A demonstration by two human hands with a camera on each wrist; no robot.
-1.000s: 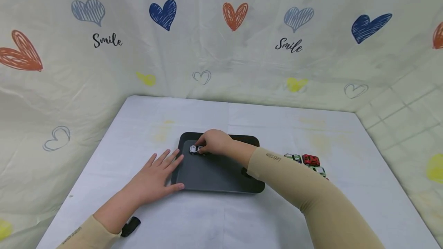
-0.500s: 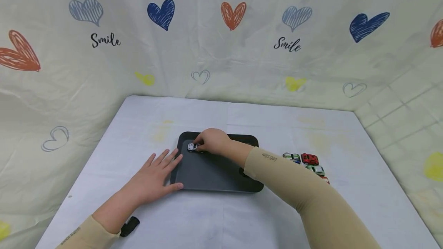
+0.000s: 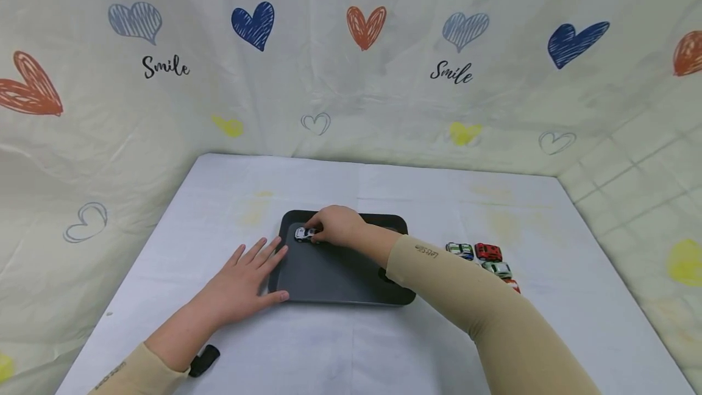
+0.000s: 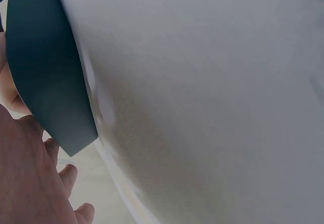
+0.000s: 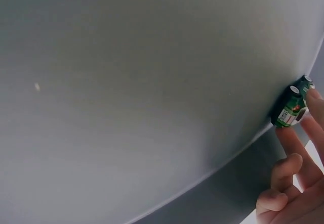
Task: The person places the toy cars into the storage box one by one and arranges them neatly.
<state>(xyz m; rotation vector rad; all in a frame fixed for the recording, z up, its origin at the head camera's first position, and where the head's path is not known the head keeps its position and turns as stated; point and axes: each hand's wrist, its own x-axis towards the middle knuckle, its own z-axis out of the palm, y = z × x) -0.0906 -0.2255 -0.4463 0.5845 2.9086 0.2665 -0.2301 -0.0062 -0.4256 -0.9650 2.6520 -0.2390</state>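
Observation:
A small white-and-black toy car (image 3: pixel 303 234) sits at the far left corner of a dark grey baking tray (image 3: pixel 329 279). My right hand (image 3: pixel 340 225) pinches the car between thumb and fingers, reaching over the tray from the right. In the right wrist view the car (image 5: pixel 286 110) shows green and white markings beside the tray wall, with fingertips on it. With fingers spread, my left hand (image 3: pixel 241 282) rests against the tray's left edge. The left wrist view shows the tray's outer wall (image 4: pixel 48 67) beside that hand (image 4: pixel 30 173).
Right of the tray, partly behind my right sleeve, several toy cars stand grouped: a red one (image 3: pixel 489 252), green-and-white ones (image 3: pixel 497 269) and a red-and-white one (image 3: pixel 513 286). A black device (image 3: pixel 204 361) is at my left wrist. A patterned curtain (image 3: pixel 318 78) hangs behind the white table (image 3: pixel 384 346).
The toy car and my right hand have shifted very slightly left toward the tray's left wall. My left hand stays against the tray. The head view has moved a little.

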